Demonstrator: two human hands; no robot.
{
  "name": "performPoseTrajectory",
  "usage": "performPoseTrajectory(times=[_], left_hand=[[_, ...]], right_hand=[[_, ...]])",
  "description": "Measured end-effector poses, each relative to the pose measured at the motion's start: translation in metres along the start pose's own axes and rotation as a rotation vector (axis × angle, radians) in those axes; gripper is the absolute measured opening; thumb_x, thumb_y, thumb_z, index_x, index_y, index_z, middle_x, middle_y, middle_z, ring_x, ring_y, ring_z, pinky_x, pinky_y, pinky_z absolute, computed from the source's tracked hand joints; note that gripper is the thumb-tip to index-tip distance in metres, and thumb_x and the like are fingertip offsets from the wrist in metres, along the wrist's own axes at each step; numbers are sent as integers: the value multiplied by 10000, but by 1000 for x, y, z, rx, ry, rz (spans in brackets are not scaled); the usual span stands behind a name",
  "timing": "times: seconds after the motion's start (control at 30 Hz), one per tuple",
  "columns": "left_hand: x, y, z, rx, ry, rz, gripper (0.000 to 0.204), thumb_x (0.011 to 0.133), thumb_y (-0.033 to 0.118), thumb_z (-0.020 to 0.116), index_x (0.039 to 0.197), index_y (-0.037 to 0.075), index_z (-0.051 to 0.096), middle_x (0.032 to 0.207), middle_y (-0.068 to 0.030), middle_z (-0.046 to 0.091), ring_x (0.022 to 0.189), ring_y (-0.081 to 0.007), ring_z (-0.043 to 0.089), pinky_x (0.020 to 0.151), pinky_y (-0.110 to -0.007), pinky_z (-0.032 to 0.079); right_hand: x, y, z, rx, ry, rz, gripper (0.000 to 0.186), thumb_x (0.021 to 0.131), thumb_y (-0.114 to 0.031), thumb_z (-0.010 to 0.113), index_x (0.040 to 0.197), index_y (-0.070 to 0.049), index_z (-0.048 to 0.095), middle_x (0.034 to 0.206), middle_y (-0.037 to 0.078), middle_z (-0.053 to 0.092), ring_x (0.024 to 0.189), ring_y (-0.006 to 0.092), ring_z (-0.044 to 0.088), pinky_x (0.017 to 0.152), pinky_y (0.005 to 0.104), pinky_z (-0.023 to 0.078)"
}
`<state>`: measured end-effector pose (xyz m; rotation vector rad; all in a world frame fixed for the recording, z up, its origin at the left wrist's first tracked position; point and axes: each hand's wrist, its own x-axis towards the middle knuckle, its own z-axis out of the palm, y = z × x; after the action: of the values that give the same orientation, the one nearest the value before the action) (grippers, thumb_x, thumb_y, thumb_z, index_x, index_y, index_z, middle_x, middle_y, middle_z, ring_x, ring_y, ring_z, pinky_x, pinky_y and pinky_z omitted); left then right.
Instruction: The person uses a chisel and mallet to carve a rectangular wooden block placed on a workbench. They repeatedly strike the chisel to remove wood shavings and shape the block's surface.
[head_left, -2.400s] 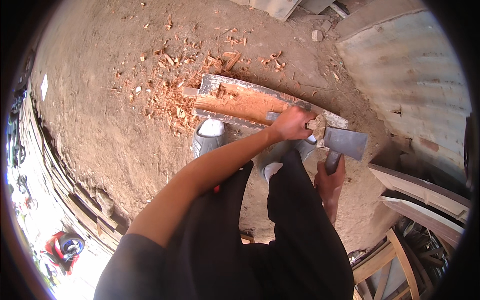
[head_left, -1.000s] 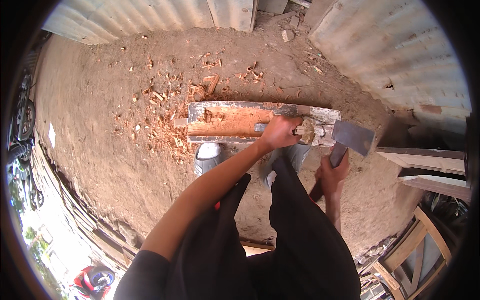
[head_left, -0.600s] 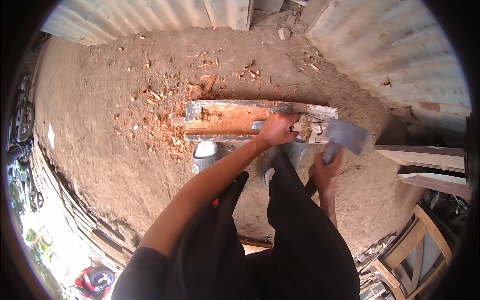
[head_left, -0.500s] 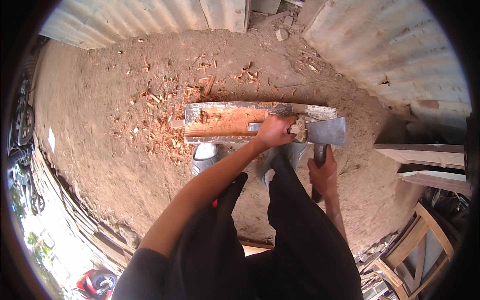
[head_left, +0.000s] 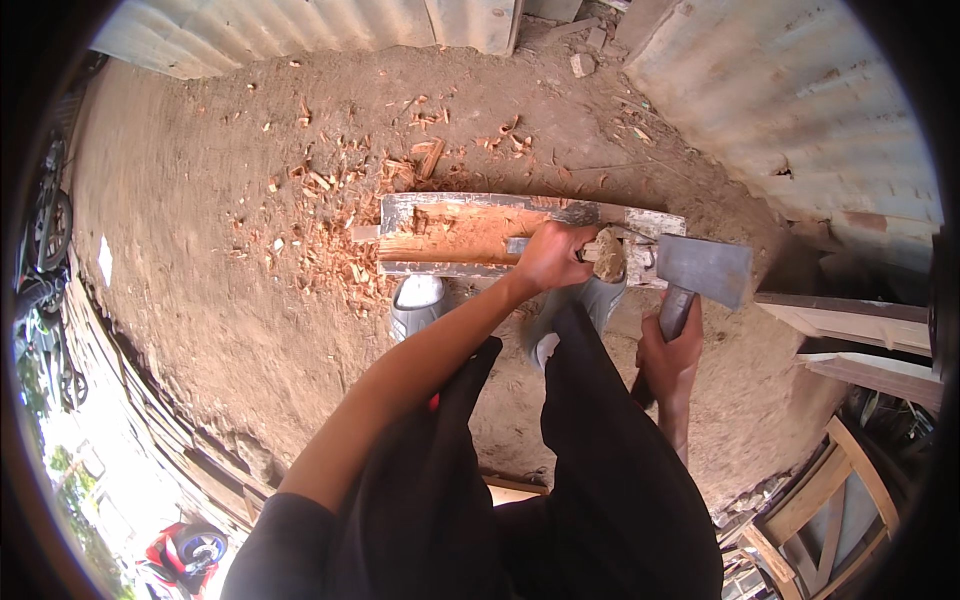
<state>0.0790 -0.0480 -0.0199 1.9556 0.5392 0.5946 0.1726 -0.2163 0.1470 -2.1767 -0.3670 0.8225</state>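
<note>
A hollowed wooden beam (head_left: 455, 243) lies crosswise in front of my feet, its outer edges dark and weathered and its carved trough reddish. Over its right half, my left hand (head_left: 552, 260) is closed around a chisel. The metal blade of the chisel (head_left: 517, 245) points left into the trough, and its battered, pale handle end (head_left: 607, 256) sticks out right of my fist. In my right hand (head_left: 671, 358) I grip the dark handle of an axe. Its broad grey head (head_left: 706, 270) hangs by the beam's right end, apart from the chisel handle.
Wood chips (head_left: 335, 215) litter the dirt floor left of and beyond the beam. My grey shoes (head_left: 418, 310) stand against its near side. Corrugated metal sheets (head_left: 770, 110) close off the far side and right. Wooden frames (head_left: 830, 510) lean at the lower right; a red motorcycle (head_left: 180, 555) stands lower left.
My right hand has swung the axe rightward, so its head is now farther from the chisel's handle end. My left hand keeps its hold on the chisel. The view has shifted slightly.
</note>
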Motion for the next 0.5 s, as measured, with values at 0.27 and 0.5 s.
performPoseTrajectory(times=[0.27, 0.5], left_hand=[[-4, -2, -7, 0, 25, 52, 226, 615, 142, 687, 769, 34, 563, 651, -226, 583, 658, -452, 611, 592, -509, 499], [0, 0, -6, -23, -16, 42, 226, 650, 168, 699, 798, 42, 584, 677, -234, 614, 685, -460, 631, 622, -531, 517]], right_hand=[[6, -2, 7, -197, -72, -57, 404, 922, -83, 646, 1269, 43, 483, 738, 131, 607, 502, 150, 574, 432, 333, 450], [1, 4, 10, 7, -212, 30, 325, 906, -21, 637, 1209, 12, 523, 713, 67, 594, 474, 151, 574, 415, 313, 436]])
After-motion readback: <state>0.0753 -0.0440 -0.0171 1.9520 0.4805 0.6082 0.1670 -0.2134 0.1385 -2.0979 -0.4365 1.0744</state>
